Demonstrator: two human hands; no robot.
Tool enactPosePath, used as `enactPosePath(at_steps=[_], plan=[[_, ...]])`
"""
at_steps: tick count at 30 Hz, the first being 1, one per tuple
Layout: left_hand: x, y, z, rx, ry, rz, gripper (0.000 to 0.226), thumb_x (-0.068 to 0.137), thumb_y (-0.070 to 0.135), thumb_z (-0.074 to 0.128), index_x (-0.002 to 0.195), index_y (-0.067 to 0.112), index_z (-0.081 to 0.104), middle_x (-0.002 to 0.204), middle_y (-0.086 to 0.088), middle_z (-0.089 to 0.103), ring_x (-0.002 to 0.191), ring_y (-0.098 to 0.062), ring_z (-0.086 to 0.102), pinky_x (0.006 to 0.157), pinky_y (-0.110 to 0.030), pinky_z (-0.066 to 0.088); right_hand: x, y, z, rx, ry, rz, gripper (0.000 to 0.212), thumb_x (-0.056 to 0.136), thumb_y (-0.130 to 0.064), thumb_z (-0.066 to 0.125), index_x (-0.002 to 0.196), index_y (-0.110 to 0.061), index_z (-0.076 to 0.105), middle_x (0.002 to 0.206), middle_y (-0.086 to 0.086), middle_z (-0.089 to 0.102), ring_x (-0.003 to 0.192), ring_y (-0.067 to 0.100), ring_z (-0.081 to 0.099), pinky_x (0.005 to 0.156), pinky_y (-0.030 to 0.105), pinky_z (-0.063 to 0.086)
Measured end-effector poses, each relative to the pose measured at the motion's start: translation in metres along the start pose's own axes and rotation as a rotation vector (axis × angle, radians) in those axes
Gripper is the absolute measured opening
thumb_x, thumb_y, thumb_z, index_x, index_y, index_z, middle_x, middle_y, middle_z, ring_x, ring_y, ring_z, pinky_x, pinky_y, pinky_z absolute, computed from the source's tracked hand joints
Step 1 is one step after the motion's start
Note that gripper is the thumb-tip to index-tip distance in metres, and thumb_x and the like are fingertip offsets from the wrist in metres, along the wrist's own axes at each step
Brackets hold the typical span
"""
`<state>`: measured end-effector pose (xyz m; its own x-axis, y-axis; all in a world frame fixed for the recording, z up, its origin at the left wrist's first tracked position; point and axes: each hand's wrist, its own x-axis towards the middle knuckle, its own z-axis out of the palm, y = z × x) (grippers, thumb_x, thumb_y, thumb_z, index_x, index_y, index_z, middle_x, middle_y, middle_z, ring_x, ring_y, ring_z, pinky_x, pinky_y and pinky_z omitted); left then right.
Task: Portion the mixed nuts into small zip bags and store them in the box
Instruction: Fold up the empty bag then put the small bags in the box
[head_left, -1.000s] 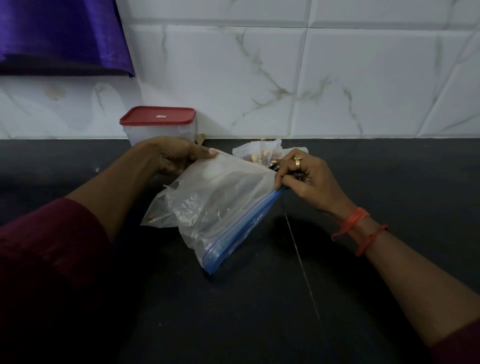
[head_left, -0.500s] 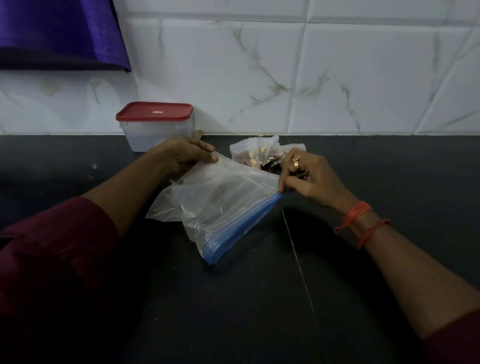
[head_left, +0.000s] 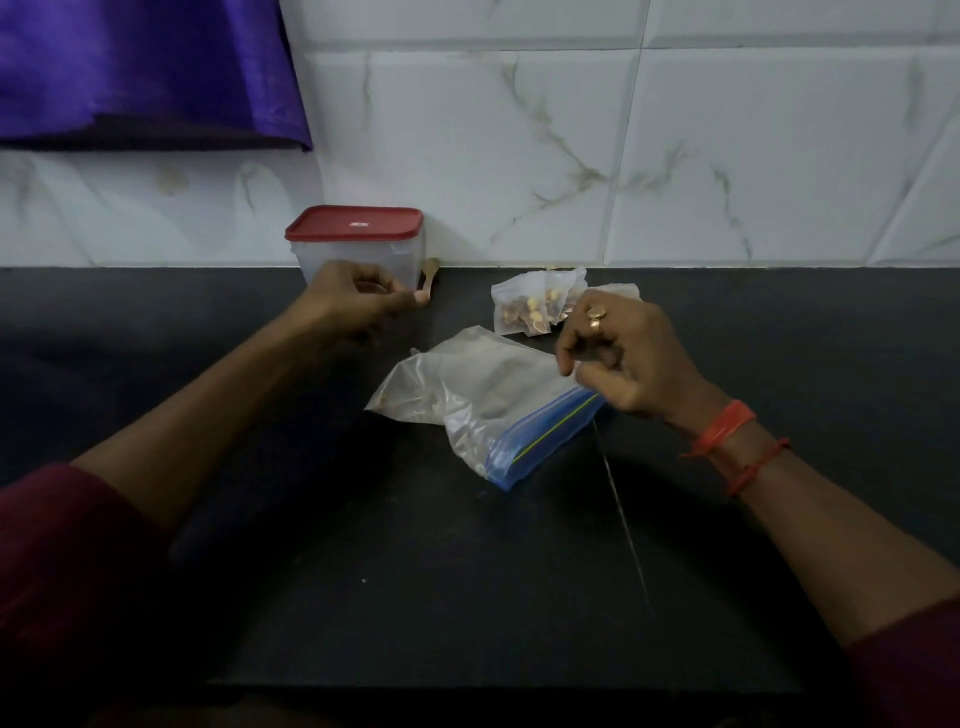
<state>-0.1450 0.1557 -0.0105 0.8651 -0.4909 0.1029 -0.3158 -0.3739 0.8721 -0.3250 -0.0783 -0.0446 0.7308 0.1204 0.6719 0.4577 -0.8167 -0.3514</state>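
We count one box (head_left: 358, 254), red lid on, by the wall; small bags of nuts (head_left: 524, 306) (two, perhaps three) lie nearby. Our right hand (head_left: 628, 358) pinches one near-empty large zip bag (head_left: 483, 395) on the bench (head_left: 467, 571); our left hand (head_left: 353, 301) curls, grip unclear.

Right hand (head_left: 631, 361) pinches zip bag (head_left: 483, 400) corner.

This is looking like a home kitchen — a dark stone counter (head_left: 467, 571) is running below marble-veined wall tiles (head_left: 753, 156), with 1 red-lidded plastic box (head_left: 358, 249) sitting by them.
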Motion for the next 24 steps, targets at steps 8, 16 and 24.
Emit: enactPosePath(at_steps=[8,16,24], plan=[[-0.069,-0.023,-0.039,0.073,-0.212,-0.199,0.029,0.081,0.034,0.073,0.096,0.01,0.074,0.088,-0.008,0.076,0.073,-0.017,0.071,0.061,-0.029,0.059,-0.007,-0.058,0.024,-0.25,-0.202,-0.34,0.043,0.083,-0.063,0.069,0.087,-0.021,0.067,0.092,-0.005,0.062,0.073,0.012,0.057,0.063,0.03,0.048],[-0.079,-0.028,-0.027,-0.062,-0.19,-0.171,0.022,0.079,0.012,0.076,0.099,0.003,0.071,0.088,-0.01,0.077,0.075,-0.016,0.074,0.062,-0.027,0.061,-0.021,-0.063,0.03,-0.47,-0.244,-0.42,0.036,0.082,-0.057,0.073,0.09,-0.022,0.068,0.092,-0.004,0.062,0.073,0.016,0.058,0.058,0.033,0.046],[-0.078,-0.032,-0.027,-0.093,-0.067,-0.164,0.016,0.083,0.005,0.072,0.098,0.004,0.068,0.086,-0.011,0.076,0.078,-0.02,0.075,0.062,-0.029,0.062,-0.033,-0.067,0.027,-0.477,-0.095,-0.42,0.017,0.083,-0.036,0.075,0.084,-0.02,0.071,0.082,-0.003,0.066,0.064,0.015,0.059,0.054,0.028,0.043]])
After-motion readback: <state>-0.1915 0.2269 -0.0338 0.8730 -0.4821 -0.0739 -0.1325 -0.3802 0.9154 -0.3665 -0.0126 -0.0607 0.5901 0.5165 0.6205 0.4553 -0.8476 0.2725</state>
